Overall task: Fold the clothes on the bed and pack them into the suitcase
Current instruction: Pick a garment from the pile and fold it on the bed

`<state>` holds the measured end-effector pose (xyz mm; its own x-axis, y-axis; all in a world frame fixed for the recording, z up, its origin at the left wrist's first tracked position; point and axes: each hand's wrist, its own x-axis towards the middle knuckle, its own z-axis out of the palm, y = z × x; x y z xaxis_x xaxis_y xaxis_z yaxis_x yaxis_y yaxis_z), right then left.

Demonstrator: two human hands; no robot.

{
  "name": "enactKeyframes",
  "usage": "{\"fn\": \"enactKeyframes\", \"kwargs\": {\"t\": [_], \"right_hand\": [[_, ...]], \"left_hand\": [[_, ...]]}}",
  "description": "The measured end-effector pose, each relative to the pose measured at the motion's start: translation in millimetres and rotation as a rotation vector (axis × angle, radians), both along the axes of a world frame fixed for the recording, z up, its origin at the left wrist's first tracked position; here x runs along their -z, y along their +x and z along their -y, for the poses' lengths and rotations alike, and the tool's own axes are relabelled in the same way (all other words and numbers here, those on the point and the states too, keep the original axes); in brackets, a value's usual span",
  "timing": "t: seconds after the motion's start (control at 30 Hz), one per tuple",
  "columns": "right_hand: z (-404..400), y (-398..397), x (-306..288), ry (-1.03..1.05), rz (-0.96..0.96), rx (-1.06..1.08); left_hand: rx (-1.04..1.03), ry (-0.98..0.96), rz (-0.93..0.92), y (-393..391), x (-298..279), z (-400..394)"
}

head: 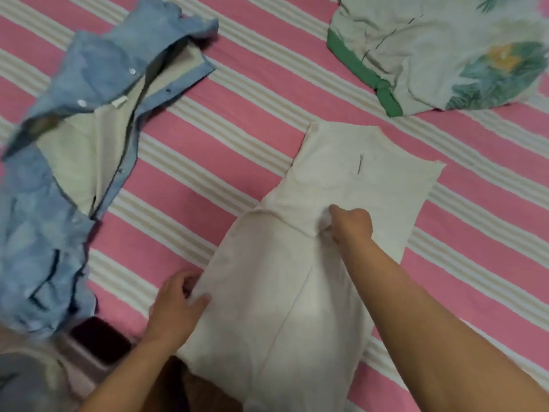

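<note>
A cream-white garment (365, 185) lies partly folded on the pink striped bed (237, 126), running from the centre toward the near edge. My left hand (175, 304) grips its left edge, thumb on top of the fabric. My right hand (352, 224) pinches a bunch of the cloth at the garment's middle fold. A blue denim shirt (74, 84) with a beige lining lies open and crumpled at the left. The suitcase is not clearly in view.
A floral, green-trimmed garment (445, 52) lies at the far right corner. A dark red object (101, 343) sits at the near left by the bed's edge, with blurred pale things beside it. Bare striped sheet shows between the garments.
</note>
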<state>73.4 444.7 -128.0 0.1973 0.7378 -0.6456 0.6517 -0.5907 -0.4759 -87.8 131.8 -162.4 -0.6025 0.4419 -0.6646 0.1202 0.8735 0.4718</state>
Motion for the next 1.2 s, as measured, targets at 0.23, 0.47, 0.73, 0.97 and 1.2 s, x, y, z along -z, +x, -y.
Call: {"fn": "enactKeyframes", "kwargs": {"t": [0.23,0.47,0.73,0.97,1.2], "right_hand": [[-13.5,-22.6,18.5,-0.203,-0.243,0.084],[-15.5,-53.7,-34.8,0.365,0.004,-0.205],[-49.1,-1.4,-98.7,0.527,-0.005,-0.185],[-77.0,153.8,-57.5,0.410,-0.042,0.000],[-94.3,198.4,25.1,0.207,-0.178,0.065]], "left_hand": [[-0.017,-0.104,-0.193,29.8,5.6,48.0],[0.048,-0.037,-0.147,49.6,-9.3,98.9],[0.240,0.333,-0.295,84.3,-71.2,108.3],[0.536,0.459,-0.239,214.0,-48.5,81.2],[0.763,0.327,-0.408,282.3,11.0,60.7]]}}
